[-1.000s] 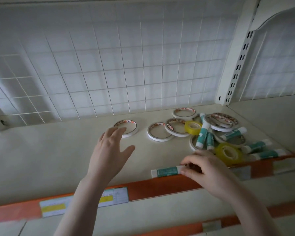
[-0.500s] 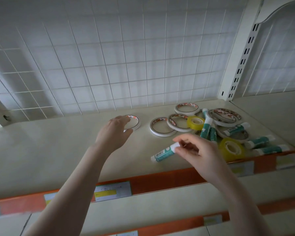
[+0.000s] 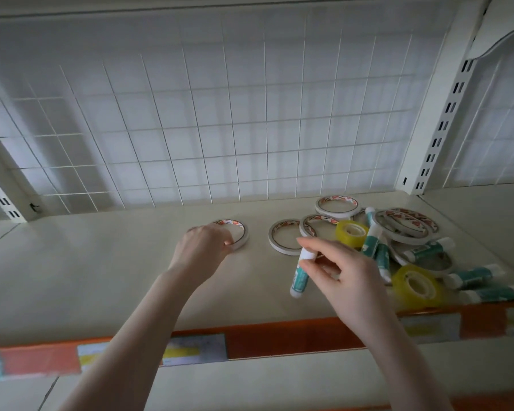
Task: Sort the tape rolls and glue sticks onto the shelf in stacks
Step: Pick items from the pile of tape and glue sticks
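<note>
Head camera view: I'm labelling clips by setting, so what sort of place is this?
Probably a shop's stationery aisle. The cream shelf has an orange price strip with paper labels along its front edge, a white wire grid back panel and a slotted upright, as retail shelving does.

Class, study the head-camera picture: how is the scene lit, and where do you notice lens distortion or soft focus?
Head view: dim, bluish light through the wire grid; wide-angle bending curves the upright; the left hand and price strip look soft.
</note>
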`<state>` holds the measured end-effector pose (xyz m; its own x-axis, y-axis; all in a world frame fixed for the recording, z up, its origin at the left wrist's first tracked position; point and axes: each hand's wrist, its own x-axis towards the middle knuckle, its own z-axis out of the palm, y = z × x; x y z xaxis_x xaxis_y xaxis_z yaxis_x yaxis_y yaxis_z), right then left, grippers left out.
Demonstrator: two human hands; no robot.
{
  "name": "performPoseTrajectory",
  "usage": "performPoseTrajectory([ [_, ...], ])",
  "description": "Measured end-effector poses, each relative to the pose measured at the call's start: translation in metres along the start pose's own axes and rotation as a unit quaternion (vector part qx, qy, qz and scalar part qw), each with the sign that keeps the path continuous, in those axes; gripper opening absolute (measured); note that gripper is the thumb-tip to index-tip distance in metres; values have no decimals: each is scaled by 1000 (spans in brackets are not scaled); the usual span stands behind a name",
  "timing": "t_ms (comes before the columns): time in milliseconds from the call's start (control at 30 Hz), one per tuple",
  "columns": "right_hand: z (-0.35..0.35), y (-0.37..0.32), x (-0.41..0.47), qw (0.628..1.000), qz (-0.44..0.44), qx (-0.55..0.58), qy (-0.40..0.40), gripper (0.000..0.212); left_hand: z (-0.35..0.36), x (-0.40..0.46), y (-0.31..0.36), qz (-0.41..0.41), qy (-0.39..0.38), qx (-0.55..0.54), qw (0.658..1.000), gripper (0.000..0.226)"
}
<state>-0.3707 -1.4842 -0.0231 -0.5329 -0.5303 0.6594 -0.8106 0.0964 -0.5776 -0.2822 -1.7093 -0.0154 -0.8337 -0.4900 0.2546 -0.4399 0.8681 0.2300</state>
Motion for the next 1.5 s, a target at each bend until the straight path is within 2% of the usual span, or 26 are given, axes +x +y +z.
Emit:
performPoseTrajectory([
  [233,19,-1,10,999,-12,21,43,24,-21,-35,-12,-26,66,9,997,16],
  [433,60,-27,19,997,-16,72,35,20,-56,-81,-52,-33,114,26,993,7],
  [600,103,-73,28,995,-45,84,19,20,-83,-117,-97,-55,157,42,985,9],
  [700,139,-106,30,994,-60,85,13,18,-101,-141,-137,-52,177,47,982,9],
  [833,198,-158,27,994,-77,77,12,23,-127,-177,-206,-33,198,58,978,25],
  [1100,328,-276,42,993,-77,89,6,22,-184,-243,-360,-40,234,10,971,23],
  [1300,405,-341,70,990,-78,113,-41,20,-210,-257,-433,-65,243,19,968,22],
  [1500,470,-373,113,986,-80,129,-75,14,-213,-251,-490,-81,242,41,966,17],
])
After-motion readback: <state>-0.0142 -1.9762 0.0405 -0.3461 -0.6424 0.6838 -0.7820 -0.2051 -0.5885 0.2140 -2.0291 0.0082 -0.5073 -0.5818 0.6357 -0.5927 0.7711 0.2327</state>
